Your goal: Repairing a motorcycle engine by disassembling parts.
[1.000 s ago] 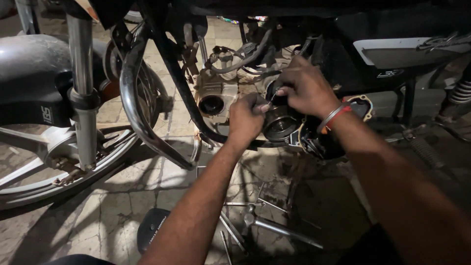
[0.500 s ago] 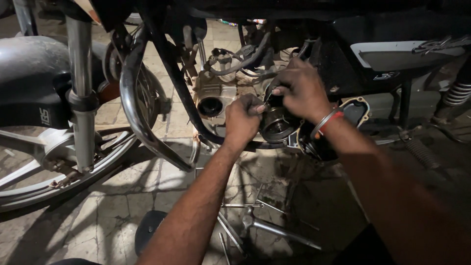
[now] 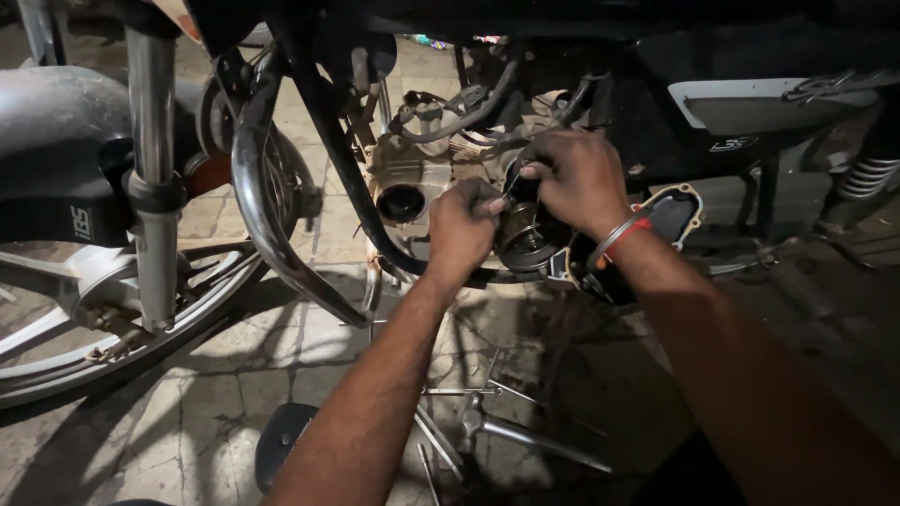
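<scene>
**Two hands at the open engine side**

Both my hands meet at the centre of the frame, against the round, dark metal clutch assembly (image 3: 527, 239) in the motorcycle's open engine. My left hand (image 3: 459, 228) is curled shut against its left edge. My right hand (image 3: 577, 178), with a red band at the wrist, pinches a thin metal tool (image 3: 509, 185) above it. Long steel wrenches (image 3: 487, 426) lie on the stone floor (image 3: 234, 375) at lower centre. The spoked front wheel (image 3: 103, 319) fills the left.
</scene>
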